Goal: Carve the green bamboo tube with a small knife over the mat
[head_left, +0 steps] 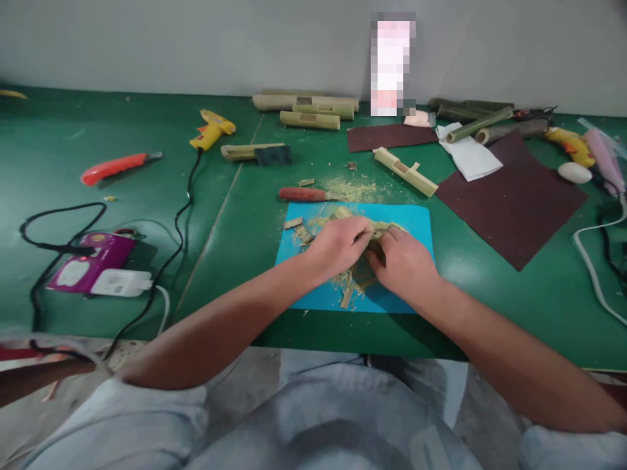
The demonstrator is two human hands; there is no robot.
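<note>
A light blue sheet (pixel 416 294) lies on the table in front of me, strewn with bamboo shavings and small chips. Both my hands are closed and close together over it. My left hand (pixel 343 245) grips a piece of bamboo (pixel 343 213), whose pale end shows past the knuckles. My right hand (pixel 409 261) meets the same piece from the other side, thumb below and fingers above; most of the piece is hidden. Under the right thumb is a flat, dusty, dull green-brown patch (pixel 363 273) that I cannot identify. A red-handled chisel-like tool (pixel 304 194) rests just beyond the sheet.
Cut bamboo tubes (pixel 309 120) lie at the back, and another notched one (pixel 405 172) is right of centre. Brown sheets (pixel 514 202) spread rightward. On the left are a yellow glue gun (pixel 213 129), an orange cutter (pixel 115 170) and a purple power box (pixel 95 261) with cords.
</note>
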